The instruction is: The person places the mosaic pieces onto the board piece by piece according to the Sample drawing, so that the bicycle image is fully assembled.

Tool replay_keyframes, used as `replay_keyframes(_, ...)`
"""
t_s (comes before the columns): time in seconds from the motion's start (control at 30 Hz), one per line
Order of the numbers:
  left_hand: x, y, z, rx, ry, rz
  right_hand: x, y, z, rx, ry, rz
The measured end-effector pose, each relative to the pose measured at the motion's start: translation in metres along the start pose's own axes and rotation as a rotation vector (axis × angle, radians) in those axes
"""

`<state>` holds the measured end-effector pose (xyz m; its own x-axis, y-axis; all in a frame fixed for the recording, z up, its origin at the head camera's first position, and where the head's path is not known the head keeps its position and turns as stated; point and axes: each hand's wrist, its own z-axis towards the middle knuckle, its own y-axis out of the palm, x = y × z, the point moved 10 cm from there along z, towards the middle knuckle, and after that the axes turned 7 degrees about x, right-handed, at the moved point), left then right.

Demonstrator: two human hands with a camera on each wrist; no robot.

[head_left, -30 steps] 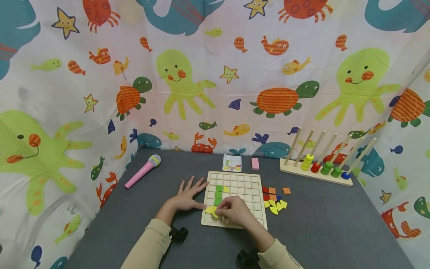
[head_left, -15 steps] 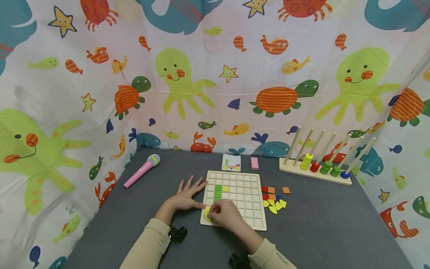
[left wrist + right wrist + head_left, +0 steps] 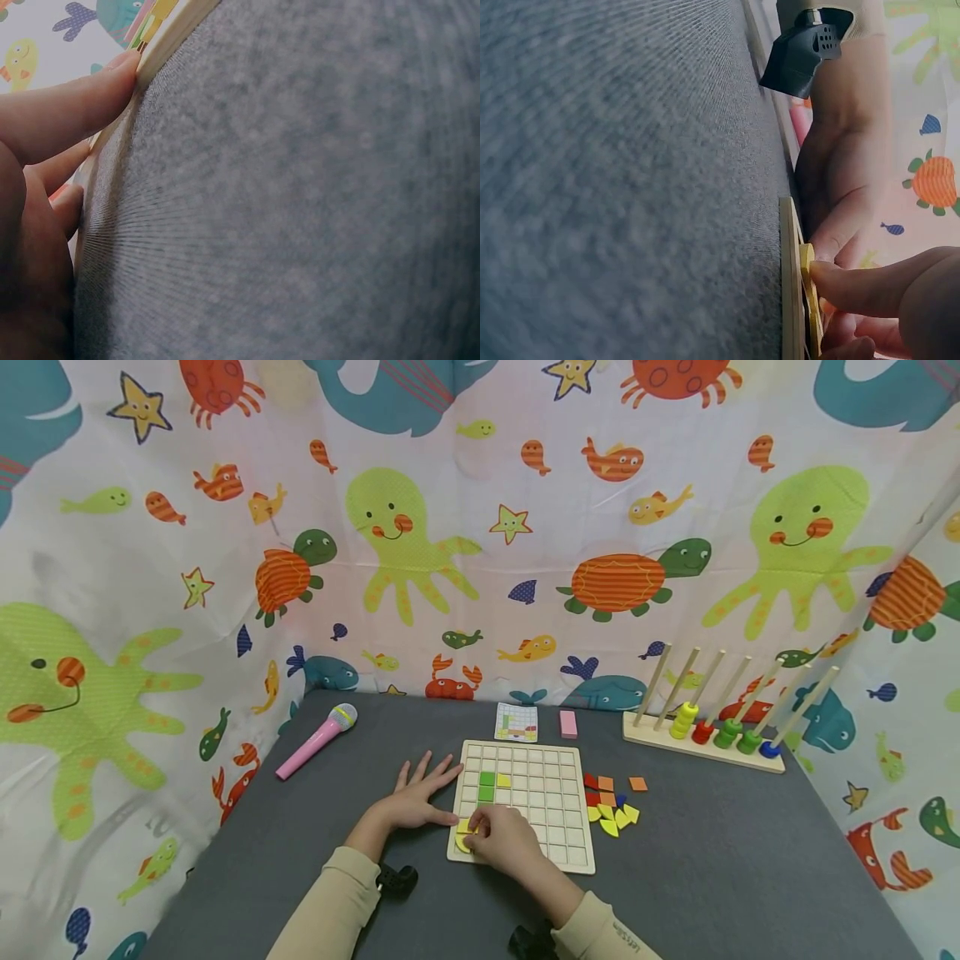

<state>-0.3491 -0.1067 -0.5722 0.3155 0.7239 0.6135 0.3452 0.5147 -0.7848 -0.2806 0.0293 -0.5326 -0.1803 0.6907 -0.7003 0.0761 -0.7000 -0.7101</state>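
Note:
A wooden grid board [image 3: 555,802] lies flat on the table. At its lower left corner my right hand [image 3: 508,841] pinches a yellow rounded tile [image 3: 462,843] low over the squares; the fingers hide part of it. In the right wrist view the thumb [image 3: 870,288] presses on a yellow tile [image 3: 807,262] just above the board. My left hand [image 3: 412,802] rests spread along the board's left edge, its thumb close to a yellow square tile [image 3: 462,825]. Further up the grid sit green square tiles [image 3: 487,786] and another yellow tile [image 3: 503,781].
Loose yellow, red, orange and blue tiles [image 3: 610,827] lie right of the board. Behind it are a pattern card [image 3: 517,722] and a pink block [image 3: 568,724]. A pink toy microphone [image 3: 318,746] lies left; a peg stand with beads [image 3: 705,743] stands at the back right.
My right hand has moved left and slightly down with the yellow rounded tile, to the board's lower left corner, and has hardly moved in the last half second. The left hand stays put.

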Motion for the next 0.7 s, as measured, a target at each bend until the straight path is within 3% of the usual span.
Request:
replay_keyframes(0.37,-0.0012,-0.0005,-0.0007,-0.001,0.001,-0.007,0.004,-0.0034,0.0037,0.004,0.061,-0.033)
replay_keyframes(0.7,-0.0033,0.0004,0.0012,-0.002,0.009,-0.002,0.0087,0.0032,0.0073,-0.049,0.124,-0.083)
